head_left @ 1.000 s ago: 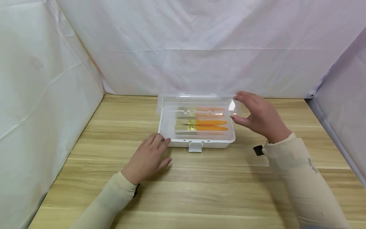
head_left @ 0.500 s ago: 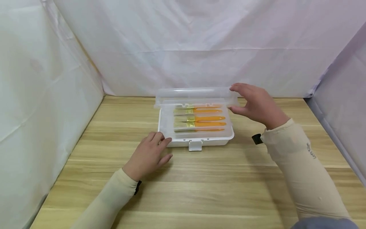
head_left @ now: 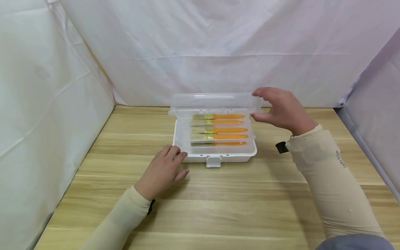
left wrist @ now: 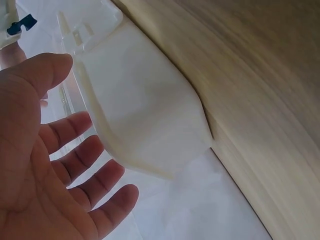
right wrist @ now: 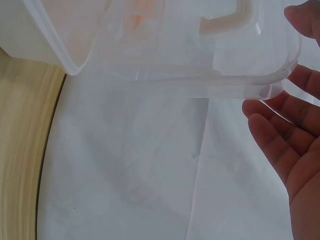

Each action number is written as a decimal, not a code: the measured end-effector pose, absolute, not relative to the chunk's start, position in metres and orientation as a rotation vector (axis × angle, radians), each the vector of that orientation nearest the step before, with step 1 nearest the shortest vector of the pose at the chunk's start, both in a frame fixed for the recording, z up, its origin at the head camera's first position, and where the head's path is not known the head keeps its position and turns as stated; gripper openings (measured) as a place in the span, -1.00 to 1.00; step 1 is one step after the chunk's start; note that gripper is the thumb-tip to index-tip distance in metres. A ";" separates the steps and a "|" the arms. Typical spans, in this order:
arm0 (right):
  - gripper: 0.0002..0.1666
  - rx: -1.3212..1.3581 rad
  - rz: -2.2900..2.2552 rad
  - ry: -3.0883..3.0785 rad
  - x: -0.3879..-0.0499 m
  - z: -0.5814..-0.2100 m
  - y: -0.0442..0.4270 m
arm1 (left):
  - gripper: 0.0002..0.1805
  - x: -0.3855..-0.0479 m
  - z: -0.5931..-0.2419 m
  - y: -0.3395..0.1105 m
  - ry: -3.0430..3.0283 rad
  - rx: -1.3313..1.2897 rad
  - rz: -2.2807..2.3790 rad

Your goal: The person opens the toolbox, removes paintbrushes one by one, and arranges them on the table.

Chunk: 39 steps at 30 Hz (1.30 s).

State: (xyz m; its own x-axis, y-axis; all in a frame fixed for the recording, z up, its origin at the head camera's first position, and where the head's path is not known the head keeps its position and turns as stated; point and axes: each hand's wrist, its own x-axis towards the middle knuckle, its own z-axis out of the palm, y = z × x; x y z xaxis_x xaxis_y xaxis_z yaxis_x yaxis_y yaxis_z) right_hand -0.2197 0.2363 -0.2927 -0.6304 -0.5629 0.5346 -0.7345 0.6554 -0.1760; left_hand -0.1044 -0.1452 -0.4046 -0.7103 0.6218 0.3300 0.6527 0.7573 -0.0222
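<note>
A white plastic storage box [head_left: 222, 159] with a clear lid [head_left: 215, 101] sits on the table, its lid raised at the back. Inside lie several paintbrushes [head_left: 229, 130] side by side, with orange handles and pale bristles. My left hand [head_left: 160, 172] rests at the front left corner of the box, fingers relaxed; in the left wrist view the fingers lie along the box rim. My right hand [head_left: 284, 109] holds the right edge of the lid between thumb and fingers. In the right wrist view, fingertips [right wrist: 257, 110] reach behind the lid's corner.
A white latch [head_left: 214, 161] hangs at the box's front. The wooden table [head_left: 218, 215] ends at a white cloth [head_left: 187, 52] close behind the box. More cloth walls [head_left: 47, 90] stand at both sides.
The lid has swung up and back, with my right hand rising along with it. The paintbrushes now show more plainly. My left hand has stayed at the box corner.
</note>
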 end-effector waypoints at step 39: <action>-0.44 0.443 1.030 -2.653 -0.257 -0.304 0.236 | -0.16 -0.098 -0.407 -0.147 -2.788 -1.000 -0.155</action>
State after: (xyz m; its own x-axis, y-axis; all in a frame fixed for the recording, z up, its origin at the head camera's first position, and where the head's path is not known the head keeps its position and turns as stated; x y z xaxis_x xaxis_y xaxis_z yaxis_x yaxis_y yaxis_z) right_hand -0.2567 0.2357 -0.3037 -0.9196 -0.1860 0.3460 -0.3708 0.7020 -0.6081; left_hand -0.0977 -0.1475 -0.4066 -0.7591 0.6198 0.1988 0.6380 0.7690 0.0389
